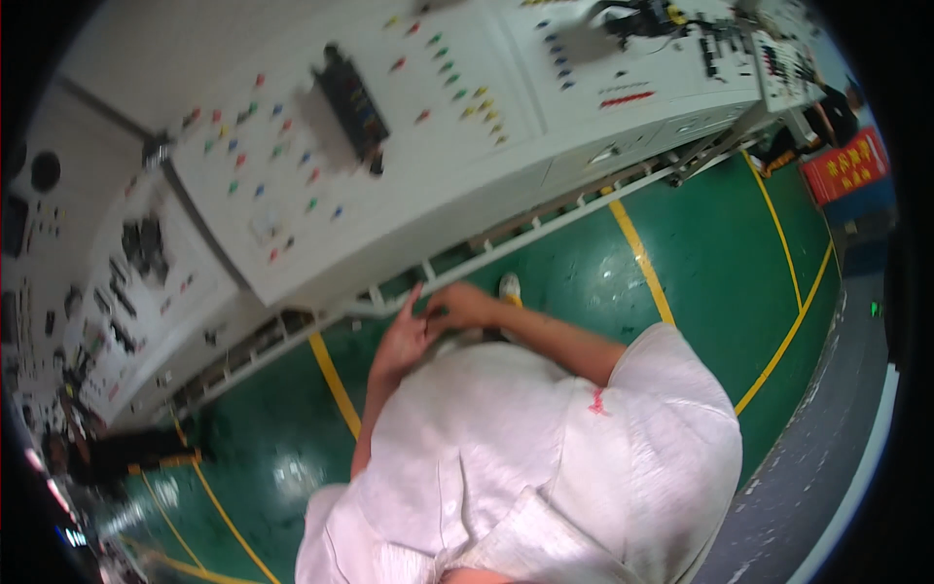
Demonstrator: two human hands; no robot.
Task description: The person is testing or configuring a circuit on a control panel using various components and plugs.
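Note:
My hands meet in front of my body, just below the edge of a long pale grey sloped panel (350, 238). My left hand (404, 341) has its index finger stretched out and appears empty. My right hand (459, 310) has its fingers curled against my left hand; whatever is between them, if anything, is hidden. Above them the panel bears small red, green, yellow and blue pieces (448, 68) and a long black fixture (352, 105).
Black components (144, 248) stand on the left panel section, others (632, 21) at upper right. A white rail (545, 229) runs under the panel over green floor. Other people are at lower left (107, 453) and far right (827, 122), beside a red board (842, 167).

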